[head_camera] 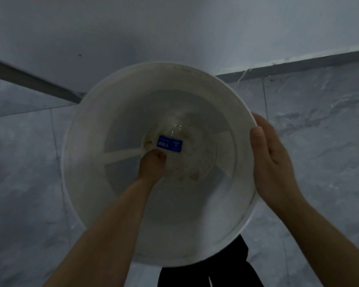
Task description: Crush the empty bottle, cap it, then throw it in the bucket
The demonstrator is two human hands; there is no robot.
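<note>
A white bucket (104,112) stands on the floor in a corner, seen from straight above. On its stained bottom lies a clear plastic bottle (175,129) with a blue label (170,143). My left hand (152,165) reaches deep inside, its fingers bunched on the bottle just below the label. The picture is dim there, and no cap shows. My right hand (272,162) grips the bucket's right rim, with the thumb over the edge and the palm against the outside.
Grey marbled floor tiles (319,141) surround the bucket. Pale walls (174,27) with a dark skirting strip (298,66) meet right behind it. My dark trouser legs (211,272) show below the bucket's near edge.
</note>
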